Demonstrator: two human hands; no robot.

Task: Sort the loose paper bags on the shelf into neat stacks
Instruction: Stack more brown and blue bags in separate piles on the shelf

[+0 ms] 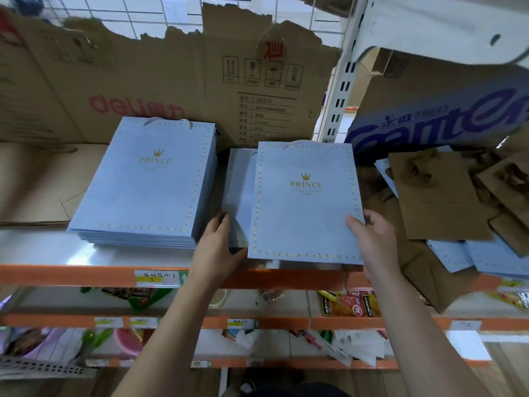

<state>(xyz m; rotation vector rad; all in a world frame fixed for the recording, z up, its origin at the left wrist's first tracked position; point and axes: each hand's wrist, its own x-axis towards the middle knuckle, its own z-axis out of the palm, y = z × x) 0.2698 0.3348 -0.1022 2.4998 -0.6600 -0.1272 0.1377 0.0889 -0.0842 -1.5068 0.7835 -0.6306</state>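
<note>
1. On the upper shelf level, behind the orange metal shelf lip (71,275), a squared pile of pale blue paper bags with gold crown print (146,184) lies at the left. It is recorded as the finished stack.
2. Just beside the finished stack, a second pile is forming. A pale blue crown-printed top bag (306,202) lies flat over a matching lower bag (239,196). The lower bag juts out to the left, so the edges do not agree.
3. Left hand (217,247): the thumb lies on the lower bag's face and the fingers curl round its near left corner. It grips the lower bag.
4. Right hand (372,239): the thumb presses on the top bag's right edge and the fingers are hidden beneath. It pinches the top bag.
5. Further right, a loose heap of brown kraft paper bags (440,196) and stray blue bags (498,256) lies overlapping and askew.
6. Step in hand, as judged: squaring the 2 bags of the second pile. 1 stack looks complete, 1 is begun, and the heap is unsorted.
7. The next move calls for sliding the top bag left until the printed borders coincide, with the near edges flush to the shelf lip. After that, the loose heap needs drawing down with brown kept apart from blue.
</note>
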